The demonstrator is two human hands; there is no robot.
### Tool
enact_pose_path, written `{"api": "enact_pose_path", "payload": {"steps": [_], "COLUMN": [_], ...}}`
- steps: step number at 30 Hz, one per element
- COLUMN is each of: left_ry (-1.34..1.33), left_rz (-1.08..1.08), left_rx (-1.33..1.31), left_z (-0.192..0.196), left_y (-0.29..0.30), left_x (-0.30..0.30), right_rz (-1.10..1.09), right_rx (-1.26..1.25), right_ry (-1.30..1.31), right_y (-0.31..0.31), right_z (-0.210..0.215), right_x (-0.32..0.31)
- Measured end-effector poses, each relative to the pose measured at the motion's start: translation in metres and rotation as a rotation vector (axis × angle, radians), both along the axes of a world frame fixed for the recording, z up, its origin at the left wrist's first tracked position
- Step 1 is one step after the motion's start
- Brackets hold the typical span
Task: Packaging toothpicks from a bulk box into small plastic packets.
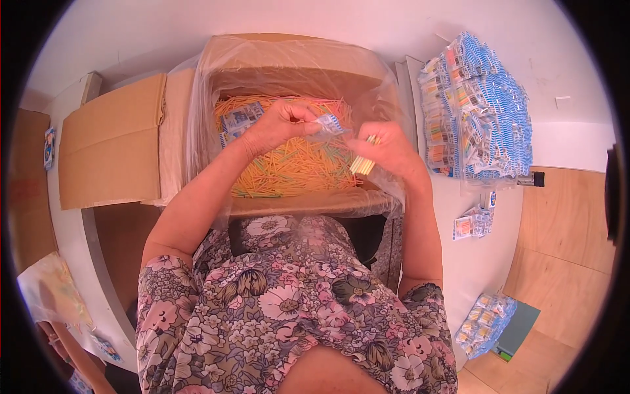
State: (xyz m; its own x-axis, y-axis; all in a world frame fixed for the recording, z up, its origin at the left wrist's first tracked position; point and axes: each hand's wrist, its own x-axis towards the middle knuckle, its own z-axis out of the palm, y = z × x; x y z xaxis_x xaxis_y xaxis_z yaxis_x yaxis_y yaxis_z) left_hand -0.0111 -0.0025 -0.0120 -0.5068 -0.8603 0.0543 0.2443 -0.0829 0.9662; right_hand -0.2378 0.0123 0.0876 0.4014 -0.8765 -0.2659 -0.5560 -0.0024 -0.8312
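Observation:
My left hand (279,123) pinches a small clear plastic packet with a blue-and-white printed top (326,125) and holds it over the box. My right hand (386,150) grips a small bundle of thin yellow sticks (363,161), close beside the packet's mouth. Both hands hover above a cardboard box (289,202) lined with a clear plastic bag (197,98). The box holds a loose heap of thin yellow, orange and green sticks (289,167). A few more empty blue-and-white packets (237,121) lie on the heap at its far left.
A large pile of filled packets (476,108) lies on the white table at the right, with a few more (474,223) nearer me and a bagged bundle (487,323) lower right. The box's open flap (111,141) spreads left. A wooden floor (567,226) shows at right.

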Motion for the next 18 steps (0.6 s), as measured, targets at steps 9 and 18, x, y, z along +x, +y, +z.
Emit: {"api": "enact_pose_path", "payload": {"steps": [9, 18], "left_ry": [-0.039, -0.065], "left_rz": [-0.075, -0.056], "left_rx": [0.12, 0.118], "left_z": [0.003, 0.004], "left_y": [0.002, 0.003], "left_x": [0.002, -0.004], "right_rz": [-0.01, 0.005], "right_rx": [-0.07, -0.072], "right_ry": [0.148, -0.054], "right_y": [0.004, 0.012], "right_z": [-0.008, -0.017], "right_x": [-0.003, 0.011]}}
